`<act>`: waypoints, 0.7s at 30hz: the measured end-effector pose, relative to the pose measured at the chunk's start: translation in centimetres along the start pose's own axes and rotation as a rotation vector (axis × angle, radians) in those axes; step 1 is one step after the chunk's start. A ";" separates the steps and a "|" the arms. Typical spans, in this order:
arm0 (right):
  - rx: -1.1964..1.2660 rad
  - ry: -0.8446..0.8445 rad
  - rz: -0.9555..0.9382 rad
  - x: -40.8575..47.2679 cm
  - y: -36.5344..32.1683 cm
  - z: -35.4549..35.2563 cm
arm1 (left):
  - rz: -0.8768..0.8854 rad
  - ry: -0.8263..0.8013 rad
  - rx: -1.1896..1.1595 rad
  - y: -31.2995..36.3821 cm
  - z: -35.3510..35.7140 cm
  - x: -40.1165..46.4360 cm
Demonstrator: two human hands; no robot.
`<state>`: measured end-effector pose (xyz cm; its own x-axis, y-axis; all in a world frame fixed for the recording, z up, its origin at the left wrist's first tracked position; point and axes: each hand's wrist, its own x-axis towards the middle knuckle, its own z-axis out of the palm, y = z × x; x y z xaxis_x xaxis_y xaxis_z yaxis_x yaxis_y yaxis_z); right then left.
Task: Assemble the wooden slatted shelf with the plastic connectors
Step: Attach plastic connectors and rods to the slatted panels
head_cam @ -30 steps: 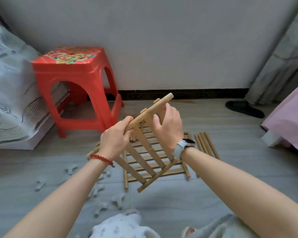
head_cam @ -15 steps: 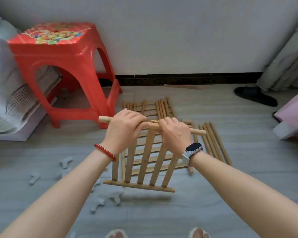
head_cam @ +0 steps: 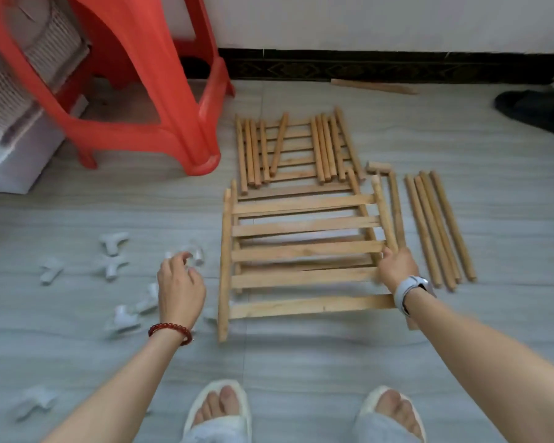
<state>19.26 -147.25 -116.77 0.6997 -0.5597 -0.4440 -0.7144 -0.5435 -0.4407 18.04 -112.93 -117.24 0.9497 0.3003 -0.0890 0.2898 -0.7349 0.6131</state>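
Wooden slatted panel (head_cam: 304,254) lay flat on grey floor (head_cam: 301,362), atop second panel. Right hand (head_cam: 397,266) gripped its right rail, fingers curled. Left hand (head_cam: 179,282) hovered, fingers loosely curled, over white plastic connectors (head_cam: 122,318) scattered at left; contact unclear through blur. Loose dowels (head_cam: 438,228) lay just right of panel.

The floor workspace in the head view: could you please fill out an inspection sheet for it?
Surface: grey floor.
Job's things: slatted panel lying flat on another panel; loose rods to its right; white connectors scattered to its left.
Clutter: black slipper, wood strip.
Grippers: left hand reaching among the connectors, empty; right hand holding the panel's right rail.
Cables: nothing seen.
Surroundings: red stool, wall.
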 end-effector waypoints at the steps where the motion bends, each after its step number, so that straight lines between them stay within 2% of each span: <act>1: -0.011 0.000 0.016 0.1 0.3 0.8 | -0.045 -0.082 0.020 -1.2 0.6 -0.4; 3: -0.016 0.019 0.090 0.4 1.0 2.3 | -0.104 -0.261 0.069 -3.3 1.9 -1.1; 6: 0.005 0.021 0.181 0.7 1.8 3.8 | -0.102 -0.481 0.149 -4.8 3.4 -1.7; 9: -0.016 -0.051 0.202 1.5 2.4 4.5 | -0.040 -0.559 0.237 -5.2 4.6 -1.8; 12: -0.042 0.029 0.221 1.3 2.9 4.9 | 0.013 -0.598 0.217 -4.9 5.2 -1.7; 14: -0.160 0.160 0.083 0.7 2.7 5.1 | 0.037 -0.636 0.209 -5.0 5.0 -1.9; 16: -0.323 0.188 -0.190 0.0 2.2 5.3 | 0.073 -0.714 0.261 -5.8 4.7 -2.3; 19: -0.483 -0.081 -0.573 -1.8 1.1 6.9 | 0.076 -0.729 0.290 -7.1 4.1 -3.1; 21: -0.574 -0.252 -0.774 -3.5 0.4 8.9 | 0.009 -0.723 0.204 -7.2 3.9 -3.4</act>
<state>16.62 -139.95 -122.32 0.9071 0.1895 -0.3758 0.0912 -0.9602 -0.2640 13.21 -111.03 -124.37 0.7732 -0.1288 -0.6209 0.2312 -0.8546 0.4651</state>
